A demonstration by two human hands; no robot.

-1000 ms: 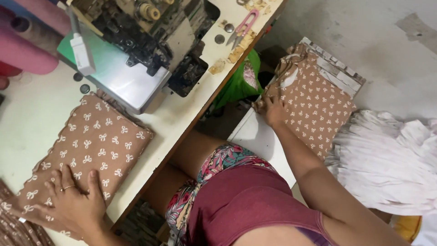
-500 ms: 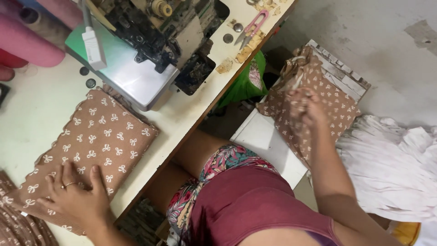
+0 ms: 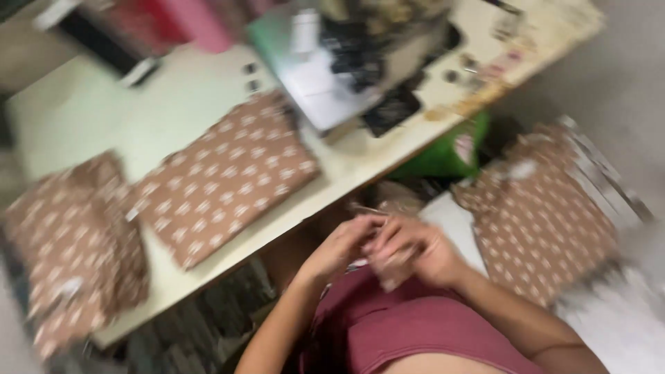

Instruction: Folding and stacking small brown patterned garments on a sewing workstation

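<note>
Left hand (image 3: 344, 244) and right hand (image 3: 415, 251) touching above the lap, pinching something small; too blurry to tell each grip.

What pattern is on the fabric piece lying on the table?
Brown fabric piece with small white motifs, seen in the head view.

1. The left hand (image 3: 341, 244) and right hand (image 3: 415, 251) meet over the lap, just off the table edge (image 3: 277, 232); the picture is blurred, so nothing between the fingers can be made out.
2. Ahead on the table, a folded brown patterned cloth (image 3: 222, 181) lies flat and low.
3. A second brown cloth pile (image 3: 73, 246) covers the table's left end.
4. The sewing machine (image 3: 360, 62) stands tall at the far side, blocking that way.
5. Bare tabletop (image 3: 118, 118) lies open behind the cloths.
6. To the right, a stack of brown cloth (image 3: 547, 215) sits well apart from the hands, a green object (image 3: 447, 152) under the table beside it.
</note>
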